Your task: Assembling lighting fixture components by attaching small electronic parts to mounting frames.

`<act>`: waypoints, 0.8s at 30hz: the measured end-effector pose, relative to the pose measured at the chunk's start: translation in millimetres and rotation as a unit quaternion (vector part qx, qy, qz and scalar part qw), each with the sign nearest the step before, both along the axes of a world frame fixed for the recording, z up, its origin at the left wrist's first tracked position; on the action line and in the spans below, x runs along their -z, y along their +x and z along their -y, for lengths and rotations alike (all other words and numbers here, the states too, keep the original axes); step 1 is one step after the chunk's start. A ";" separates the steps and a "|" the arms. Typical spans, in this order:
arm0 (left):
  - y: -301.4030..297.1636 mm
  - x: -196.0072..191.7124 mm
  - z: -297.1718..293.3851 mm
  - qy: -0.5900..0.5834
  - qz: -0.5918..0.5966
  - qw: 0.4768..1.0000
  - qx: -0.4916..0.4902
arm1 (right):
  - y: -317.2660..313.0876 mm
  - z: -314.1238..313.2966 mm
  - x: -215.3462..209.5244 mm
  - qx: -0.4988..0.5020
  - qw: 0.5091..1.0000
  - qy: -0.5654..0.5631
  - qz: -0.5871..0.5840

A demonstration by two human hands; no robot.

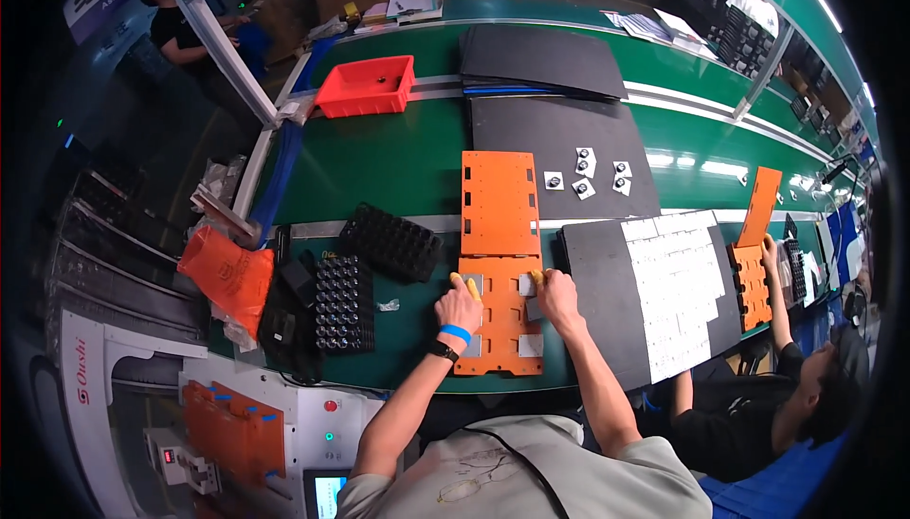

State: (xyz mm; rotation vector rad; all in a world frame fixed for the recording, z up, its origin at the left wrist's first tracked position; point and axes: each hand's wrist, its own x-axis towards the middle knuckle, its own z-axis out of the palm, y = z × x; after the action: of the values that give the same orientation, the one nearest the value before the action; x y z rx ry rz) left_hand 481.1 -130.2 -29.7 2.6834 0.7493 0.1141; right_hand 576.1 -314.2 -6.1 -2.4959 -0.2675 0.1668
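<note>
An orange slotted tray point(502, 315) lies lengthwise before me, with an orange perforated panel point(500, 204) adjoining its far end. Pale square plates sit on the tray, among them a near-left plate point(471, 345) and a near-right plate point(530, 346). Yellow covers show on fingertips of both hands. With its fingertips apart, my left hand point(459, 310) touches the far-left plate point(475, 283). My right hand point(559, 297) is curled at the tray's right edge, fingertips beside the far-right plate point(526, 284). A dark flat piece point(533, 309) shows under its palm, seemingly held there.
Left stand black trays of round parts point(343, 306) and an orange bag point(226, 277). A red bin point(366, 86) and dark sheets point(540, 59) lie farther back. Several small square parts point(583, 189) rest on a sheet. White labels point(673, 282) lie right, near a co-worker point(758, 405).
</note>
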 end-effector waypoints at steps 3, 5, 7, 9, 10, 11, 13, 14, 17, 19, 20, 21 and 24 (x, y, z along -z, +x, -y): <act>-0.7 0.3 5.0 0.045 0.024 0.998 -0.028 | -9.7 -2.9 -9.7 0.029 0.998 0.015 -0.054; -2.0 -8.9 11.5 0.134 0.092 0.986 -0.030 | -9.4 -0.5 1.7 0.041 0.998 0.027 -0.049; -1.1 -29.3 27.4 0.074 0.088 0.993 0.010 | -8.0 4.2 7.4 0.051 0.997 0.039 -0.045; -4.1 -20.1 37.6 0.091 0.137 0.981 0.100 | -4.5 2.0 3.7 0.039 0.997 0.053 -0.047; -6.5 -14.8 41.7 0.095 0.143 0.974 0.145 | -4.2 1.0 4.0 0.037 0.997 0.052 -0.047; -7.0 -11.0 46.6 0.097 0.150 0.965 0.193 | -2.8 2.1 7.0 0.036 0.997 0.057 -0.044; -7.5 -3.3 52.2 0.060 0.123 0.968 0.211 | 1.6 3.8 14.2 0.037 0.997 0.060 -0.040; -9.0 -3.9 52.3 0.060 0.126 0.967 0.213 | 0.5 2.9 14.0 0.036 0.998 0.047 -0.026; -6.8 -4.3 52.3 0.068 0.122 0.966 0.216 | -1.0 6.3 7.6 0.015 0.999 0.029 0.008; -7.5 -2.2 52.6 0.066 0.107 0.967 0.221 | -3.1 6.3 1.1 0.022 0.999 0.026 0.000; -5.7 -0.4 52.2 0.063 0.113 0.967 0.219 | -0.8 4.3 -7.6 0.024 0.998 0.055 0.011; -4.7 3.1 52.0 0.059 0.117 0.968 0.213 | 2.0 1.4 -19.0 0.022 0.996 0.083 0.019; -7.4 0.8 47.2 0.081 0.149 0.962 0.215 | 5.0 -21.7 -110.4 -0.006 0.992 0.108 0.069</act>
State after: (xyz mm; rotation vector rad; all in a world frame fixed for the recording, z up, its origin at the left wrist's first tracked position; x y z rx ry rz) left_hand 473.7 -177.4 -30.4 2.8190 0.0617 0.4734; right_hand 581.1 -292.5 104.3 -2.2934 -0.3388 -0.0292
